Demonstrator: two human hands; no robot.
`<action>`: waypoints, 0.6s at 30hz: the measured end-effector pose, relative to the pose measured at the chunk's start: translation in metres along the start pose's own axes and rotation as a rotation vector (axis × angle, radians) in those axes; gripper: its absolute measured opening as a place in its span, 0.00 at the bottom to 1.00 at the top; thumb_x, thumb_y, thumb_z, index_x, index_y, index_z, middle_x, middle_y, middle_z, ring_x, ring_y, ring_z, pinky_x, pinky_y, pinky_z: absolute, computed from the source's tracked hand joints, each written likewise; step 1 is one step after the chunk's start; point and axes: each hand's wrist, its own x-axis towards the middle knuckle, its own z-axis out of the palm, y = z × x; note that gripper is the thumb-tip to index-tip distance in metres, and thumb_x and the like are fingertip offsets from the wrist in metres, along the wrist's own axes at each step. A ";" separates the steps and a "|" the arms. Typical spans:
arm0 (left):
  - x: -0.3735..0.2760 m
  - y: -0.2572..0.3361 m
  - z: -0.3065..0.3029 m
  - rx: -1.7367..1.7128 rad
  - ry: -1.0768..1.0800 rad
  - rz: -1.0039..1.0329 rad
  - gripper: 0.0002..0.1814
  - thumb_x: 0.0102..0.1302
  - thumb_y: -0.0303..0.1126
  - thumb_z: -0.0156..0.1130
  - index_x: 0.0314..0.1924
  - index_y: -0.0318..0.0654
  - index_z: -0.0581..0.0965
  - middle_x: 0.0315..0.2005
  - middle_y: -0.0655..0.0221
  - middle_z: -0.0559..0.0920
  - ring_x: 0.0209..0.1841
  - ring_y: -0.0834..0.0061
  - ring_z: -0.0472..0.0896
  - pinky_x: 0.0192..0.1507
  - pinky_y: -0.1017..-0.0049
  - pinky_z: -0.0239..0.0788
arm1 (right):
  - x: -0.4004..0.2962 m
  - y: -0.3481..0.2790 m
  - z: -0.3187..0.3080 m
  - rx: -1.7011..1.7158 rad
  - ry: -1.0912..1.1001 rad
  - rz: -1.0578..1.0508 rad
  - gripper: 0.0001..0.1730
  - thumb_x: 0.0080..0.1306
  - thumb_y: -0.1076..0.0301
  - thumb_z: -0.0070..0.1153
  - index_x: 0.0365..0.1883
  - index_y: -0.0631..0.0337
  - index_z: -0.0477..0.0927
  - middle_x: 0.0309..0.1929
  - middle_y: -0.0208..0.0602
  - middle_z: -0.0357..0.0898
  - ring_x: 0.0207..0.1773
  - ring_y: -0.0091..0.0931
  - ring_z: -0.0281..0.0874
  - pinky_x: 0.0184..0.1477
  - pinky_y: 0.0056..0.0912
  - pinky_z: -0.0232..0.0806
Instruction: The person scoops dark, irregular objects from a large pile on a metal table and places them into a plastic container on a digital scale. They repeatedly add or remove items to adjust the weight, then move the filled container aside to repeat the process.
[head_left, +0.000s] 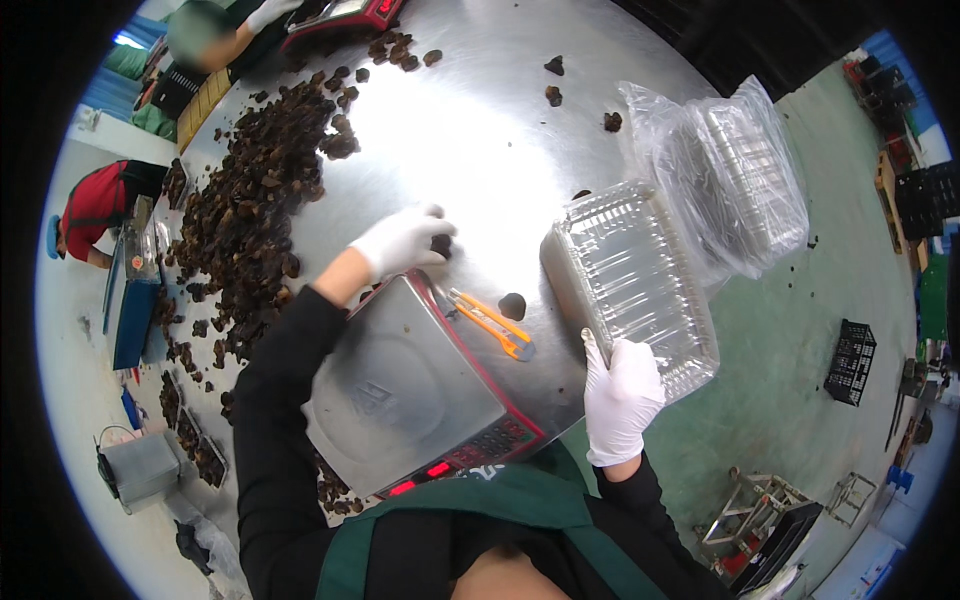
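Observation:
My left hand (401, 241), in a white glove, is over the steel table just beyond the scale, its fingers around a dark brown piece (441, 246) that looks like a mushroom. Gripping the near rim of a stack of clear plastic trays (637, 262) is my gloved right hand (624, 397); its fingertips are hidden. The digital scale (405, 390) with a steel pan and red frame stands in front of me, its pan bare. Between scale and trays lie an orange utility knife (491, 322) and a single dark piece (513, 306).
A large heap of dark brown pieces (255, 195) spreads over the steel table (465, 150) on the left. More trays in a plastic bag (735, 172) lie at the right edge. Another scale (341, 19) and a co-worker's gloved hand (270, 11) are at the far end. A person in red (97, 199) bends at left.

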 end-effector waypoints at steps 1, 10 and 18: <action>0.024 0.011 0.006 -0.002 -0.180 -0.009 0.22 0.52 0.31 0.72 0.49 0.41 0.80 0.50 0.56 0.76 0.53 0.53 0.76 0.56 0.62 0.71 | 0.000 0.001 -0.001 0.006 0.001 0.000 0.18 0.60 0.62 0.70 0.23 0.58 0.72 0.23 0.38 0.67 0.25 0.38 0.69 0.27 0.40 0.61; 0.076 0.078 0.064 -0.527 -0.676 -0.109 0.18 0.64 0.32 0.57 0.53 0.32 0.75 0.35 0.63 0.81 0.34 0.74 0.78 0.40 0.73 0.71 | -0.003 0.006 0.000 -0.120 -0.063 -0.017 0.20 0.62 0.57 0.65 0.23 0.55 0.68 0.22 0.36 0.64 0.26 0.35 0.68 0.27 0.38 0.62; 0.078 -0.029 0.009 0.440 -0.884 -0.196 0.09 0.57 0.32 0.67 0.38 0.41 0.86 0.32 0.60 0.86 0.33 0.63 0.85 0.37 0.64 0.75 | -0.004 0.009 -0.003 -0.099 -0.097 -0.038 0.20 0.62 0.59 0.66 0.22 0.57 0.68 0.21 0.37 0.62 0.25 0.36 0.66 0.27 0.39 0.60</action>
